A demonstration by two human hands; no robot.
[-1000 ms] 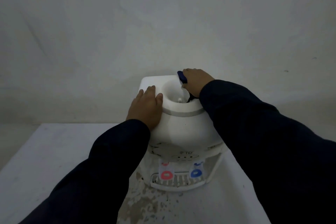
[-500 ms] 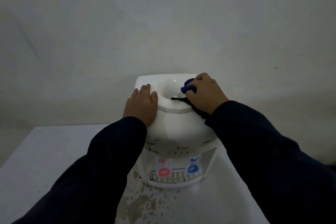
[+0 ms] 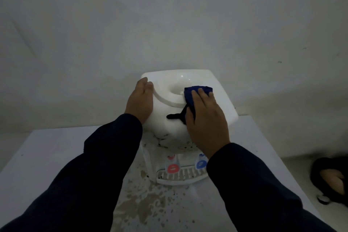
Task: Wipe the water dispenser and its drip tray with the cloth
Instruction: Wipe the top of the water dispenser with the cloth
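The white water dispenser (image 3: 188,103) is sitting on a white table (image 3: 47,156) against a pale wall, and both hands are on its top. The right hand (image 3: 205,118) is lying flat over the dark blue cloth (image 3: 195,92), fingers (image 3: 202,93) spread and pressing the cloth against the right side of the round bottle opening, with a dark strip of cloth trailing out to the left from under the palm. The left hand (image 3: 140,101) is bracing the left flank of the dispenser, fingers together and laid open against the casing, gripping nothing. Below, the red tap (image 3: 172,168) and blue tap (image 3: 201,164) are hanging over the slotted drip tray (image 3: 177,176), which is sitting at the front base. Brownish stains (image 3: 143,205) are spotting the table in front of it.
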